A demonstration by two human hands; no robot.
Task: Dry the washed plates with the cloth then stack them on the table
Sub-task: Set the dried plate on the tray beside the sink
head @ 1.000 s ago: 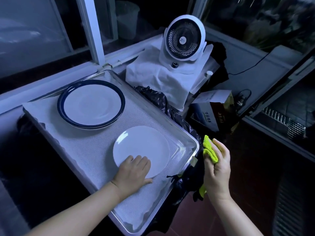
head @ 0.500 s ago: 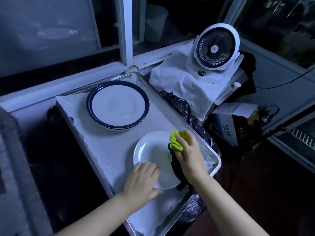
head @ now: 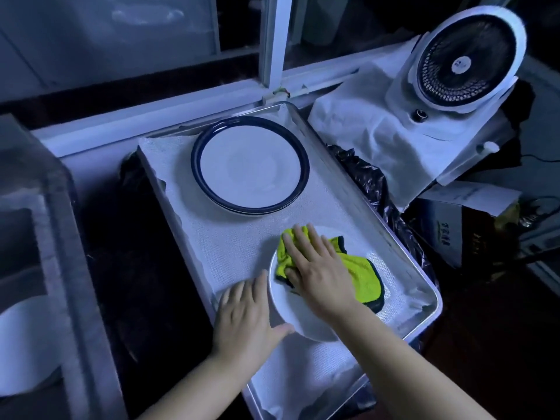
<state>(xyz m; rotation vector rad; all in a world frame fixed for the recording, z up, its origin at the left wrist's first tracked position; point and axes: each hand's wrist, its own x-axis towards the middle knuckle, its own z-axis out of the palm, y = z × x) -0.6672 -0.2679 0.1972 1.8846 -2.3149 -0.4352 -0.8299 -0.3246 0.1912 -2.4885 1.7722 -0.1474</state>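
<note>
A plain white plate (head: 286,310) lies on the lined metal tray (head: 333,165), near its front right. A yellow-green cloth (head: 362,278) with a dark edge is spread over the plate. My right hand (head: 315,268) presses flat on the cloth with straight fingers. My left hand (head: 247,316) lies flat on the tray liner at the plate's left edge, its thumb touching the rim. Farther back on the tray sits a stack of blue-rimmed white plates (head: 250,166).
A white desk fan (head: 463,56) stands on a white cloth at the back right. Black plastic (head: 372,183) bunches along the tray's right side. A printed box (head: 448,234) sits at the right. A window frame (head: 272,40) runs behind the tray.
My right hand brought the cloth from beside the tray onto the white plate and flattened on it. My left hand slid off the plate's top to its left edge.
</note>
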